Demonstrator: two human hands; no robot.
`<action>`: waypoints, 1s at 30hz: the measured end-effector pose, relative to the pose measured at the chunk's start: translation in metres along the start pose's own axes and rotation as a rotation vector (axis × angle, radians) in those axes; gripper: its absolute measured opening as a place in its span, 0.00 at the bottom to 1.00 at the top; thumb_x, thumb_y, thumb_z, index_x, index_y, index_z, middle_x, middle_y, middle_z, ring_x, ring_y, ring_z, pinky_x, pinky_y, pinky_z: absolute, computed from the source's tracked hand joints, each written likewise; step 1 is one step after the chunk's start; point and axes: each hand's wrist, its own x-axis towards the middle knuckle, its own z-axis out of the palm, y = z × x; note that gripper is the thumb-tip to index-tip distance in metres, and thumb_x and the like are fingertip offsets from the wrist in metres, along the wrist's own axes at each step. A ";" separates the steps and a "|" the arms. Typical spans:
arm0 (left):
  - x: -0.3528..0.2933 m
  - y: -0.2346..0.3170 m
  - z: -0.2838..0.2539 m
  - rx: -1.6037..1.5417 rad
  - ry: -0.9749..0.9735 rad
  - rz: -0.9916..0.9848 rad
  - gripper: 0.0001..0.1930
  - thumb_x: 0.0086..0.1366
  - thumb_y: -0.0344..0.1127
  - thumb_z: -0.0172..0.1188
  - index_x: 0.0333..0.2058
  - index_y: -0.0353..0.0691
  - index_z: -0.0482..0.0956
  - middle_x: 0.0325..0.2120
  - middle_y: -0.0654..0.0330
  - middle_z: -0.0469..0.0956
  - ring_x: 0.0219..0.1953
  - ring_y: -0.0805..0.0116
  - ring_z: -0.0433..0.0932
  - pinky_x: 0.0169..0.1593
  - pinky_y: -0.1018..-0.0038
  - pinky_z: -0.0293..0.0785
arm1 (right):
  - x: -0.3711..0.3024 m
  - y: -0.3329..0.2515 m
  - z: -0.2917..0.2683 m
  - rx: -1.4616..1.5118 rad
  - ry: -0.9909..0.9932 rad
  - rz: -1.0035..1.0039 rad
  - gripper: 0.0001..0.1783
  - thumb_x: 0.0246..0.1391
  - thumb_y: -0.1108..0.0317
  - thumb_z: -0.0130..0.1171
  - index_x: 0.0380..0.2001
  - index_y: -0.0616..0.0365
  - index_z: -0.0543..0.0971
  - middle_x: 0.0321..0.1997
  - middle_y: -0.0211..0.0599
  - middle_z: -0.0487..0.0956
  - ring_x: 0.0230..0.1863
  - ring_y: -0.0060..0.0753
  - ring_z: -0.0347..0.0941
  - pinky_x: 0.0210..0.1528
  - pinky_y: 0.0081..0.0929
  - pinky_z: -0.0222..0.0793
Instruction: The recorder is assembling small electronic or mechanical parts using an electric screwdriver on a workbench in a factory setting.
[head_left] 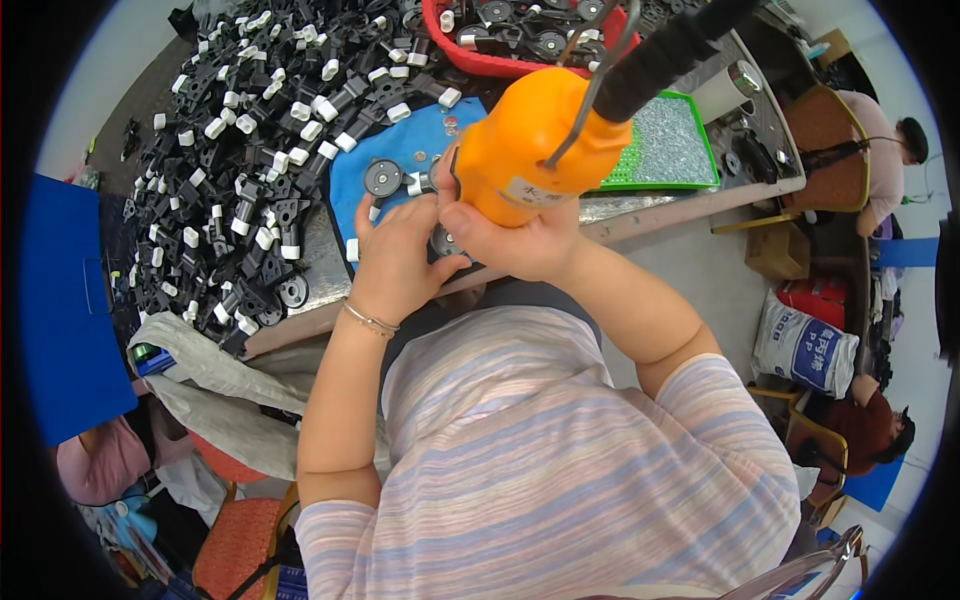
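My right hand (522, 243) is closed round an orange electric screwdriver (535, 140), which hangs from a metal hook on a black cable; its tip is hidden from here. Close beside it, my left hand (397, 252) bends over a black plastic part with a round disc (443, 242), fingers on one side and thumb on the other. Just past my left fingers lies another black round part (383, 177) with a white end. Both parts rest on a blue mat (352, 160). A few small metal pieces (450, 125) lie farther up the mat.
A large heap of black parts with white ends (290, 120) covers the table's left. At the back stands a red basket (470, 62) of round parts. A green tray (705, 150) of small screws sits right, near a white cup (722, 92). Other people sit at both sides.
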 end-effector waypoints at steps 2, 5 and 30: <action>0.000 0.000 0.000 0.005 0.009 0.012 0.31 0.40 0.39 0.71 0.46 0.45 0.71 0.42 0.63 0.75 0.48 0.64 0.72 0.60 0.52 0.44 | 0.000 0.004 -0.002 -0.006 -0.022 -0.019 0.19 0.45 0.80 0.59 0.41 0.62 0.67 0.37 0.38 0.71 0.36 0.27 0.69 0.39 0.23 0.67; 0.003 -0.003 0.001 -0.055 -0.057 -0.010 0.29 0.39 0.39 0.72 0.44 0.45 0.72 0.42 0.62 0.75 0.48 0.64 0.72 0.59 0.52 0.44 | 0.006 0.006 -0.004 0.019 -0.076 -0.026 0.21 0.44 0.80 0.60 0.43 0.61 0.68 0.39 0.38 0.73 0.38 0.27 0.71 0.39 0.24 0.68; 0.002 0.005 -0.004 -0.015 -0.100 -0.083 0.26 0.39 0.42 0.71 0.38 0.39 0.75 0.46 0.61 0.73 0.49 0.63 0.71 0.61 0.50 0.40 | -0.016 0.002 -0.107 -0.136 0.510 -0.030 0.14 0.45 0.81 0.55 0.38 0.65 0.69 0.30 0.39 0.73 0.21 0.25 0.70 0.25 0.20 0.68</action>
